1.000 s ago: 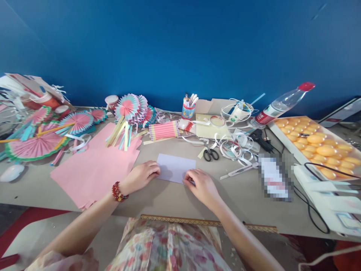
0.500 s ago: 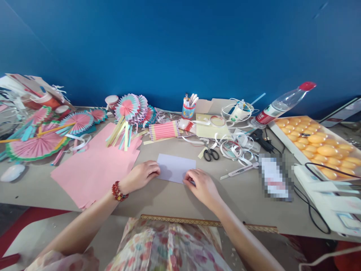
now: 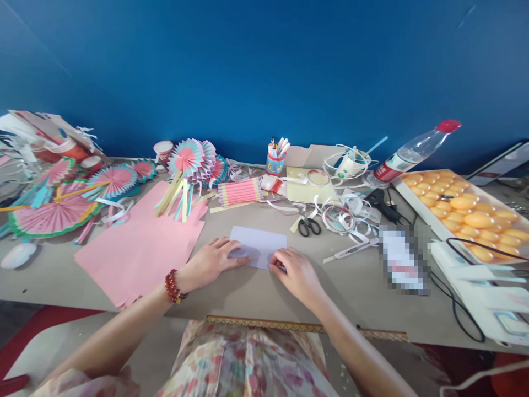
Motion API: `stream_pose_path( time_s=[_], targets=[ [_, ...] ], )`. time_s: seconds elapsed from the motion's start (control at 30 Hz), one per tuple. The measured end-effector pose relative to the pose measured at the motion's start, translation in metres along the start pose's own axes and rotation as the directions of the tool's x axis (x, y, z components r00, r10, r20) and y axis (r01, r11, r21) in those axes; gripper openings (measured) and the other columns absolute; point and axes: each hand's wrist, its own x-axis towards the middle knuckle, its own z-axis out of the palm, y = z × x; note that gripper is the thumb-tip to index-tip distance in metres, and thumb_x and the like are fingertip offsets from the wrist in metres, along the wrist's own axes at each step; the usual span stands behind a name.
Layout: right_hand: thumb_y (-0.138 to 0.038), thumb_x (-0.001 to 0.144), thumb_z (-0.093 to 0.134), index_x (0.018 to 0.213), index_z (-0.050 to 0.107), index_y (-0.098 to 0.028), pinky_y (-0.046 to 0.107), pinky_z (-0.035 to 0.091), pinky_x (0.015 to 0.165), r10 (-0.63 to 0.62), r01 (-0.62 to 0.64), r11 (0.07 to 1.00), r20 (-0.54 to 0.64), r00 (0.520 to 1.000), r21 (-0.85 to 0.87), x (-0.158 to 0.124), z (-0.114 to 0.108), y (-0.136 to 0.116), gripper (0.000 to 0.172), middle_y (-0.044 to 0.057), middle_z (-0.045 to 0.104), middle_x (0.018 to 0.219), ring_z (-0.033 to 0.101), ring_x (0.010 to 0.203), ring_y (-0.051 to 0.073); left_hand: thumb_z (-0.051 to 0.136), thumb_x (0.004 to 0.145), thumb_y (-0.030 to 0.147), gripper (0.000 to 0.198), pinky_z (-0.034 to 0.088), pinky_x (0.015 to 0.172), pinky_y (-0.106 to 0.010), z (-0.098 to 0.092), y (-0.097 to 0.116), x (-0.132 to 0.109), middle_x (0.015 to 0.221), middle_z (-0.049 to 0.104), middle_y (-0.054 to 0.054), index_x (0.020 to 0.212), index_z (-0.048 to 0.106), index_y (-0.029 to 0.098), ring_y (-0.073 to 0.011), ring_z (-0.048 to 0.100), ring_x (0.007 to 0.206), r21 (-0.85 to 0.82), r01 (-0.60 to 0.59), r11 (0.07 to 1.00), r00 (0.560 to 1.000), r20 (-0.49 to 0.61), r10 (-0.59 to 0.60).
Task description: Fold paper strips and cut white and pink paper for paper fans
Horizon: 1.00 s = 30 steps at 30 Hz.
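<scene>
A pale lilac sheet of paper point(image 3: 261, 242) lies on the table in front of me. My left hand point(image 3: 215, 256) is at its left edge, fingers apart, with the thumb stretched over the lower left part of the sheet. The fingers of my right hand point(image 3: 291, 267) are curled together on the lower right corner of the sheet. Left of the sheet is a stack of pink paper point(image 3: 144, 248), partly behind my left forearm. Beyond the right corner rest black-handled scissors point(image 3: 309, 226).
Pleated paper fans point(image 3: 53, 212) and a paper rosette point(image 3: 185, 157) stand at the left and back. To the right are a utility knife point(image 3: 351, 251), a glue gun point(image 3: 384, 205), a tilted bottle point(image 3: 409, 157) and cables. A pen cup point(image 3: 276, 163) is against the blue wall.
My left hand has shifted slightly right, and its thumb has extended away from the fingers over the lilac paper. The right hand and the sheet have stayed in place.
</scene>
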Motion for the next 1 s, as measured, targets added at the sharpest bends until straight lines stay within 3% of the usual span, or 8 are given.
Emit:
stream_pose_path(
  time_s=[0.17,0.33,0.73,1.0],
  targets=[
    [-0.013,0.086,0.058,0.080,0.060,-0.022,0.024,0.038,0.068,-0.019,0.014,0.998,0.080,0.997,0.065,0.001,-0.012,0.004,0.011,0.000,0.065,0.081,0.058,0.077,0.016,0.047,0.100,0.018,0.048,0.042,0.091,-0.034,0.001,0.002,0.002,0.127,0.053,-0.004,0.139,0.047,0.045,-0.0207,0.052,0.105,0.057,-0.021,0.998,1.000,0.001,0.021],
    [-0.011,0.084,0.055,0.080,0.060,-0.022,0.023,0.037,0.066,-0.024,0.006,0.994,0.172,0.985,0.106,0.002,-0.025,0.010,0.013,-0.001,0.064,0.082,0.058,0.076,0.015,0.047,0.101,0.019,0.048,0.040,0.090,-0.033,0.001,0.002,0.003,0.122,0.055,-0.003,0.141,0.043,0.047,-0.0201,0.052,0.103,0.079,-0.019,0.997,1.000,0.006,0.018],
    [-0.015,0.083,0.055,0.081,0.057,-0.023,0.024,0.039,0.067,-0.010,-0.032,0.983,0.226,0.974,0.183,0.004,-0.025,0.021,0.008,-0.002,0.061,0.081,0.057,0.075,0.014,0.048,0.100,0.016,0.049,0.040,0.090,-0.033,-0.003,0.002,0.003,0.121,0.055,-0.003,0.139,0.046,0.045,-0.0200,0.051,0.103,0.072,-0.030,0.997,1.000,0.003,0.029],
    [-0.013,0.084,0.055,0.087,0.061,-0.023,0.025,0.043,0.069,-0.008,-0.016,0.993,0.201,0.980,0.115,0.001,-0.022,0.019,0.012,-0.001,0.062,0.085,0.059,0.078,0.015,0.049,0.100,0.018,0.049,0.041,0.089,-0.034,-0.001,0.004,0.002,0.123,0.054,-0.004,0.141,0.044,0.044,-0.0205,0.052,0.104,0.093,-0.027,0.995,1.000,0.013,0.026]
  ],
)
